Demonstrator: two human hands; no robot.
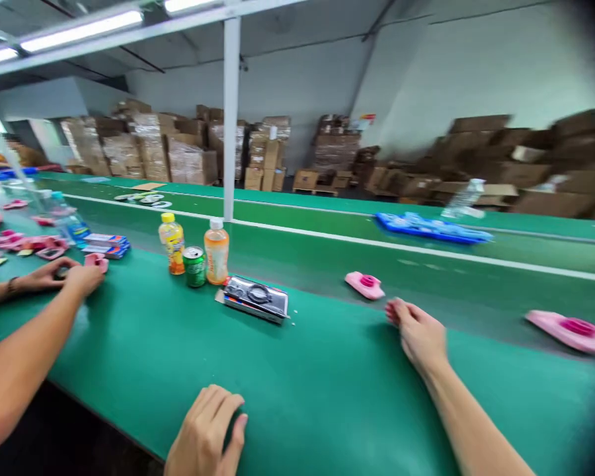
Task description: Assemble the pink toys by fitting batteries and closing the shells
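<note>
My left hand [208, 430] rests low over the green worktop [297, 377], fingers bent and the thumb apart, with nothing between them. Further right, my right hand [421, 334] reaches forward with its fingers closed in a pinch; whatever they hold, if anything, is too hidden to name. Just beyond those fingertips lies a pink plastic piece with a darker raised ring [365, 285], apart from the hand. A similar pink piece [572, 332] lies at the right edge. Left of the middle sits an open box [255, 301] with black ring-like parts on it.
Two drink bottles [217, 254] and a green can [195, 268] stand left of the box. A co-worker's hands [82, 277] handle a pink part at the left, by several pink pieces. A blue tray [431, 228] lies across the line. A white post [231, 119] rises behind.
</note>
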